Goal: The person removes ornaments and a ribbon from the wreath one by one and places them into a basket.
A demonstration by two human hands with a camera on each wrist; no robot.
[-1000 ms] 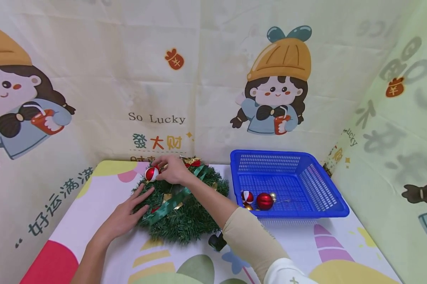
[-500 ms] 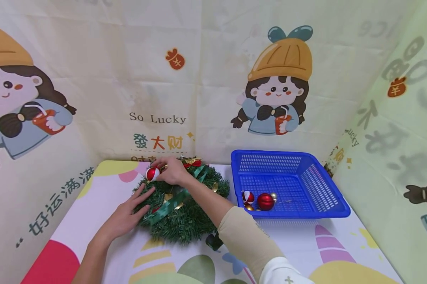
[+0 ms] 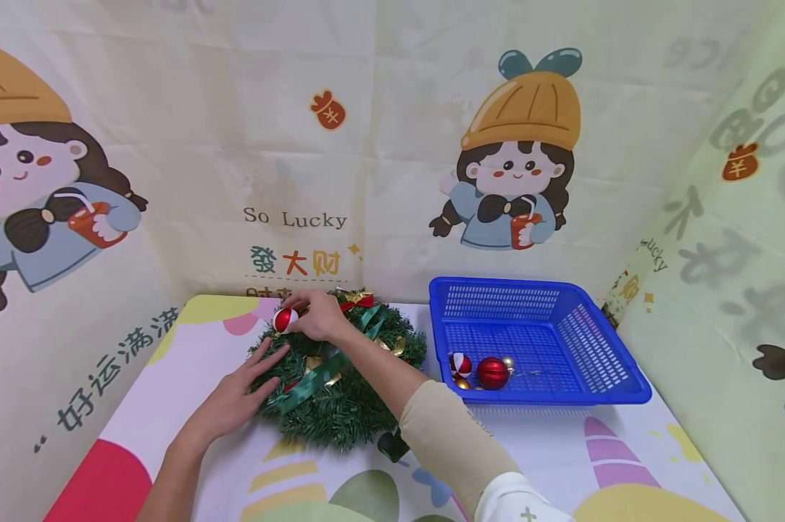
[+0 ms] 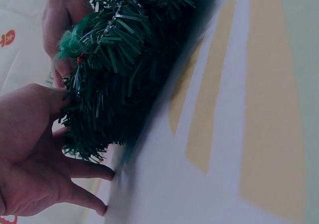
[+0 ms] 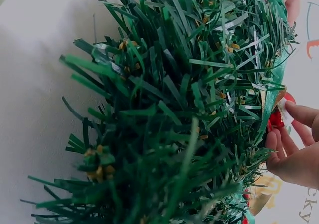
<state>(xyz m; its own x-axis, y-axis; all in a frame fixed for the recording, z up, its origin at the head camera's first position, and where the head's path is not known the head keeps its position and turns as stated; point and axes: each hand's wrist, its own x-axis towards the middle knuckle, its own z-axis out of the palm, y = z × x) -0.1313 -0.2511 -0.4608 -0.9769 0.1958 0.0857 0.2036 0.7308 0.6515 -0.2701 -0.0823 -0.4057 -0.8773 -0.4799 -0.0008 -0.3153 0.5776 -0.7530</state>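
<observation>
A green tinsel wreath [image 3: 340,417] with a green ribbon [image 3: 317,383] lies on the table. At its far left part, my right hand [image 3: 320,315] reaches across and pinches a red-and-white bauble [image 3: 285,320]. The right wrist view shows the right hand's fingers [image 5: 294,157] against something red and white beside the ribbon. My left hand [image 3: 238,391] rests at the wreath's left edge, fingers spread and fairly straight. Seen from the left wrist, two fingertips [image 4: 102,209] touch the table and the others go behind the tinsel. What the right fingertips hold below the bauble is hidden.
To the right stands a blue plastic basket [image 3: 542,395] holding a red bauble [image 3: 493,373], another red-and-white bauble [image 3: 460,365] and small gold ones. A red and gold bow [image 3: 358,300] sits on the wreath's far side. A small black object [image 3: 392,446] lies by its near edge.
The whole head view has shifted slightly, moving the scene to the right. Both hands stay at the wreath, the right one still at the bauble.
</observation>
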